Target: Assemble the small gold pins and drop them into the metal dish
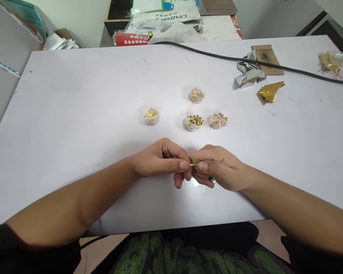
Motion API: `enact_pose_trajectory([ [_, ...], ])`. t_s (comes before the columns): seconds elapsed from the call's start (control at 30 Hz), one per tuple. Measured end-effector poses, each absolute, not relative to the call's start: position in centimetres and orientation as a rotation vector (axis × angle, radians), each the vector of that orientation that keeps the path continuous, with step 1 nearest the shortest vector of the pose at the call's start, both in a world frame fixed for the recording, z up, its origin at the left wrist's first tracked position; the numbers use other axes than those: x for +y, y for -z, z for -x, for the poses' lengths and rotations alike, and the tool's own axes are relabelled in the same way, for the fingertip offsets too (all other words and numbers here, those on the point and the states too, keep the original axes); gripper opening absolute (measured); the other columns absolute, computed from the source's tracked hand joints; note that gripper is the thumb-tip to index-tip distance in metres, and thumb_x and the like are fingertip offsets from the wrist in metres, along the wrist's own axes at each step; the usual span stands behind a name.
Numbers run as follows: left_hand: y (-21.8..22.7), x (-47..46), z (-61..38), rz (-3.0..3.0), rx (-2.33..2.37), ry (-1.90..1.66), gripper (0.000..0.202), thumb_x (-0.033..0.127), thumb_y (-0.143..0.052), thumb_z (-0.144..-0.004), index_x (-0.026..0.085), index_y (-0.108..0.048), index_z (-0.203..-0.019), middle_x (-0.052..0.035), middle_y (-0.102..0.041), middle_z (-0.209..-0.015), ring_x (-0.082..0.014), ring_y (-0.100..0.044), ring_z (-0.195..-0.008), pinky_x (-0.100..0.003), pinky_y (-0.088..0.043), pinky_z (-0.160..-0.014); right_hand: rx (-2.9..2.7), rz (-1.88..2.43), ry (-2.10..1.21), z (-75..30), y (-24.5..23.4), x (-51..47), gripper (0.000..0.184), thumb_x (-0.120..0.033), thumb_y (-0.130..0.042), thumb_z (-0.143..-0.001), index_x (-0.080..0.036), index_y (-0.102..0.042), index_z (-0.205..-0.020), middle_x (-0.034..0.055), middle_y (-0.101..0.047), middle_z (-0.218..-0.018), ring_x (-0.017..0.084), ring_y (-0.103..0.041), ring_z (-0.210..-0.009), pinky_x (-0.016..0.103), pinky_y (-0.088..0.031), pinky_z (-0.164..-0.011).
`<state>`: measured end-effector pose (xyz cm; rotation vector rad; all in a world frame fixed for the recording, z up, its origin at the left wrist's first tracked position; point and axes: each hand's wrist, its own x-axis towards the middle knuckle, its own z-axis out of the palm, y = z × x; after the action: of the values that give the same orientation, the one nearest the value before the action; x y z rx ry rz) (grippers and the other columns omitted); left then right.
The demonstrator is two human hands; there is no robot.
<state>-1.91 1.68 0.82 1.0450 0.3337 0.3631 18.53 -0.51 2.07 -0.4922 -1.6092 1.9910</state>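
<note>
A small brass-coloured pin (193, 164) lies level between the fingertips of both hands, over the near part of the table. My left hand (167, 160) pinches one end between thumb and forefinger. On the other end, the thumb and forefinger of my right hand (218, 165) are closed; its remaining fingers curl below. Just beyond the hands stand small clear cups of gold-coloured metal pieces: a left cup (151, 117), a middle cup (193, 123), a right cup (218, 120) and a farther cup (196, 95). Most of the pin is hidden by the fingers.
A black cable (217, 57) crosses the back of the white table (82, 91). Silver foil wrappers (249, 78), a gold foil piece (271, 92) and brown cardboard (267, 59) lie at back right, with a plastic bag (335, 64) beyond. Packaging (171, 17) is piled behind the table.
</note>
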Motion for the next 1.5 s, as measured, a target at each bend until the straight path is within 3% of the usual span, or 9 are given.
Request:
enact_pose_trajectory([
  [0.23, -0.84, 1.77, 1.96, -1.047, 0.336, -0.356, 0.029, 0.039, -0.066, -0.088, 0.013, -0.074, -0.077, -0.0061, -0.068, -0.06, -0.0109, -0.063, -0.053, -0.019, -0.053, -0.057, -1.671, 0.495, -1.966, -18.61, -2.19, -0.38, 0.037, -0.032, -0.041, -0.099, -0.018, -0.043, -0.065, -0.0041, -0.046, -0.05, 0.009, -0.043, -0.045, 0.029, -0.046, -0.056],
  [0.6, -0.86, 1.73, 1.92, -1.067, 0.356, -0.369, 0.03, 0.04, -0.066, -0.088, 0.013, -0.073, -0.076, -0.0058, -0.067, -0.059, -0.0107, -0.063, -0.053, -0.019, -0.052, -0.055, -1.736, 0.508, -1.925, -18.7, -2.41, -0.27, 0.037, -0.029, -0.039, -0.1, -0.018, -0.042, -0.064, -0.0029, -0.048, -0.051, 0.009, -0.045, -0.048, 0.026, -0.043, -0.054],
  [0.97, -0.91, 1.66, 1.82, -1.056, 0.414, -0.37, 0.033, 0.044, -0.069, -0.084, 0.012, -0.072, -0.072, -0.0062, -0.066, -0.058, -0.0118, -0.062, -0.052, -0.021, -0.052, -0.055, -1.748, 0.507, -1.912, -18.54, -2.43, -0.26, 0.032, -0.029, -0.037, -0.1, -0.012, -0.057, -0.083, -0.003, -0.048, -0.051, 0.009, -0.045, -0.046, 0.023, -0.041, -0.049],
  [1.5, -0.85, 1.61, 1.66, -0.984, 0.381, -0.422, 0.027, 0.034, -0.069, -0.085, 0.011, -0.072, -0.072, -0.0053, -0.067, -0.065, -0.0103, -0.063, -0.054, -0.021, -0.053, -0.059, -1.745, 0.544, -1.874, -18.64, -2.08, -0.34, 0.032, -0.026, -0.038, -0.099, -0.015, -0.05, -0.071, -0.0032, -0.046, -0.051, 0.009, -0.046, -0.048, 0.022, -0.043, -0.05],
])
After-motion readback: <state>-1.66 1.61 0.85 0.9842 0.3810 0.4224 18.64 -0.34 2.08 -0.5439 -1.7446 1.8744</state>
